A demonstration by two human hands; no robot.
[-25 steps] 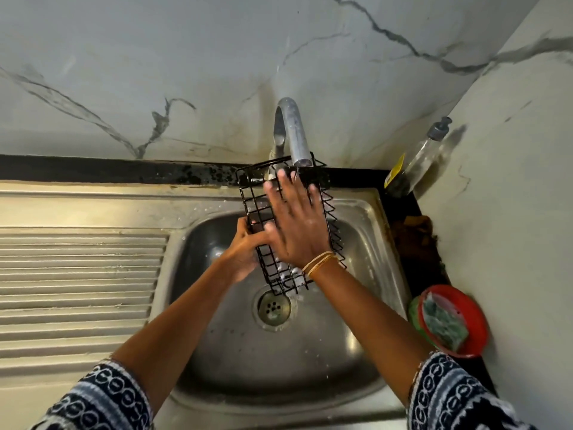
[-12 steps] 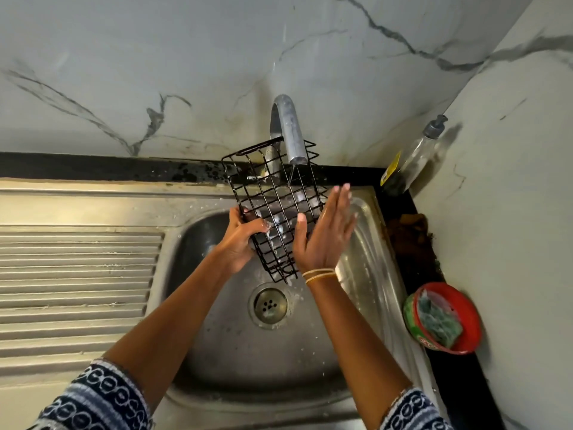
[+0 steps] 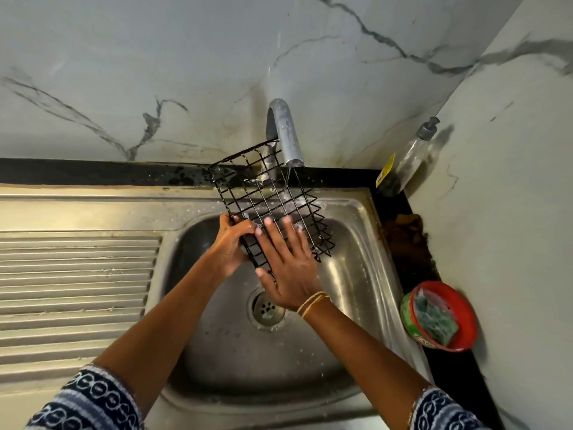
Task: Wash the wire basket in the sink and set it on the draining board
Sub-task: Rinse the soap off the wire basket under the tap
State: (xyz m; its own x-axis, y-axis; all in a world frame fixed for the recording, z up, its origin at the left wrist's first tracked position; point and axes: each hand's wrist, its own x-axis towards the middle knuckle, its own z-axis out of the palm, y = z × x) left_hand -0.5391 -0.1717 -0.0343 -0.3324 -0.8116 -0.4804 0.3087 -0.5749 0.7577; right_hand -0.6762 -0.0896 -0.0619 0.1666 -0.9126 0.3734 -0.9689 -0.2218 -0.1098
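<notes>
A black wire basket (image 3: 266,193) is held tilted over the steel sink (image 3: 356,274), under the tap (image 3: 286,135), which runs a thin stream of water onto it. My left hand (image 3: 231,243) grips the basket's lower left edge. My right hand (image 3: 286,265) lies flat with straight, spread fingers against the basket's wire side. The ribbed draining board (image 3: 77,290) is to the left of the bowl. The lower end of the basket is hidden behind my right hand.
A clear pump bottle (image 3: 409,156) stands in the back right corner. A red and green tub with a green scouring pad (image 3: 438,316) sits on the dark ledge to the right of the sink. The drain (image 3: 266,310) lies below my hands. Marble walls close the back and right.
My right hand, which had come off to the basket's right side, has returned flat onto the wires. The basket has tilted over to the right under the tap.
</notes>
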